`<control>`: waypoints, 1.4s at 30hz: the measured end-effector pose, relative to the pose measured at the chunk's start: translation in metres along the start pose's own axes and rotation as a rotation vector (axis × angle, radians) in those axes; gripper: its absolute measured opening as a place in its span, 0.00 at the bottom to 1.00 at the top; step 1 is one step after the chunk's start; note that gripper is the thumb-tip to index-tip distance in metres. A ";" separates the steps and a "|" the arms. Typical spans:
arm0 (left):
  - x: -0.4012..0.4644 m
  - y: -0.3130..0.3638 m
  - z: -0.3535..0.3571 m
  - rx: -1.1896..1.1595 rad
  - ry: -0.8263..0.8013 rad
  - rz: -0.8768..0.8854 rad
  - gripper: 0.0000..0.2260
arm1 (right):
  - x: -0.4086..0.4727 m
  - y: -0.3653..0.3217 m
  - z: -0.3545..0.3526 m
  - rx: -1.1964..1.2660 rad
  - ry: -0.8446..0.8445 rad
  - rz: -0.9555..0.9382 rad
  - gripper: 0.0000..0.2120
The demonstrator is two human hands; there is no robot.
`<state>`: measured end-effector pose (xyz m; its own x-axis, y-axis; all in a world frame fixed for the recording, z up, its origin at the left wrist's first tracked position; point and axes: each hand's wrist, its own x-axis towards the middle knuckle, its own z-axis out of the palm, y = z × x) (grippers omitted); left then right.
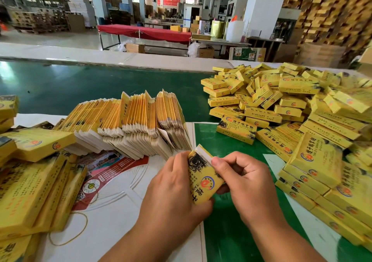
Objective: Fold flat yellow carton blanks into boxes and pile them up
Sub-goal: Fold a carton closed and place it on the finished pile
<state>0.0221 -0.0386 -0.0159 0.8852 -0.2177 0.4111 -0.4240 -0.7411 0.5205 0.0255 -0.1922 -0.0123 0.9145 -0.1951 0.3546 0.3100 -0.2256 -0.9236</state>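
At the near edge of the green table [100, 86], both hands are on one yellow carton [203, 178], held just above the surface, tilted, printed face up, white end flap showing at its far end. Left hand [175, 189] grips it from the left side, fingers curled under and around the near end, thumb side along the edge. Right hand [244, 178] has fingers curled in, thumb tip pressing on the white flap at the top right corner, fingertips touching the carton's right edge from below. Just beyond the hands: row of flat blanks [128, 125] standing on edge, fanned and leaning, sitting partly on white sheets [112, 199]. A red printed leaflet [108, 167] lies on those sheets, near side of the blanks. Right side: big loose pile of folded boxes [281, 105], jumbled, reaching from the far table edge to the near right corner. Left side: more yellow boxes [30, 181], lying flat and overlapping, partly blurred. Thin elastic loop [80, 227] on the white sheet near the left boxes. Background: red-draped table [145, 32], well apart, across the floor
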 end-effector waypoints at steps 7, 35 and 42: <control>0.000 0.002 -0.002 0.054 -0.023 0.001 0.33 | 0.002 0.003 -0.003 -0.009 0.005 0.022 0.08; 0.015 -0.012 -0.048 -0.568 -0.340 0.256 0.37 | 0.027 0.004 -0.028 0.309 -0.054 0.564 0.08; 0.019 -0.014 -0.038 -0.463 -0.053 0.175 0.05 | 0.011 0.008 -0.010 0.031 -0.265 0.443 0.19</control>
<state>0.0373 -0.0088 0.0129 0.7967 -0.3548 0.4892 -0.5967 -0.3332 0.7300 0.0350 -0.2051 -0.0141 0.9930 -0.0157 -0.1168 -0.1178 -0.1466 -0.9822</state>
